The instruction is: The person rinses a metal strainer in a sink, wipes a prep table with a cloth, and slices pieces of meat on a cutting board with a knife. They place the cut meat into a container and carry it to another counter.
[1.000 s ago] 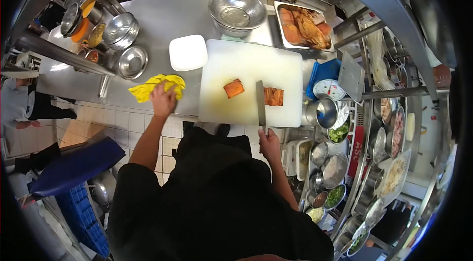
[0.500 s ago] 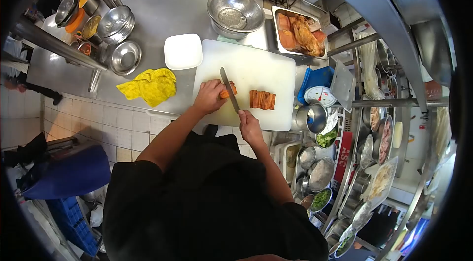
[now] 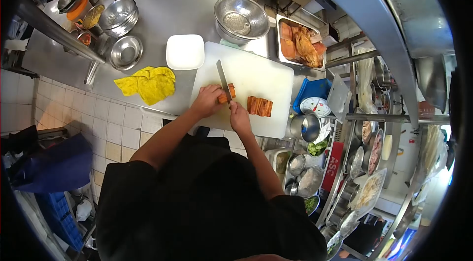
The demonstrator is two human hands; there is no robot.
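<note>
Head view of a kitchen: a stainless-steel surface (image 3: 157,19) spans the upper left and centre of the frame, with white floor tiles (image 3: 116,123) below it. A white cutting board (image 3: 251,71) lies at centre. On its left part, the left hand (image 3: 209,99) has its grip closed on a browned meat piece (image 3: 224,97); the right hand (image 3: 239,117) has its grip wrapped around the handle of a knife (image 3: 223,80), whose blade crosses that piece. Sliced meat (image 3: 259,106) lies on the board, right of the knife. A yellow cloth (image 3: 150,85) and a white square dish (image 3: 185,52) occupy the surface left of the board; a perforated metal bowl (image 3: 241,16) stands at its upper edge, and a metal tray (image 3: 302,43) of meat lies at upper right. Shelving with food containers fills the right side. The held piece is partly hidden by fingers and blade; whether the blade has entered it appears uncertain. The dark rim of the lens cuts off the corners.
</note>
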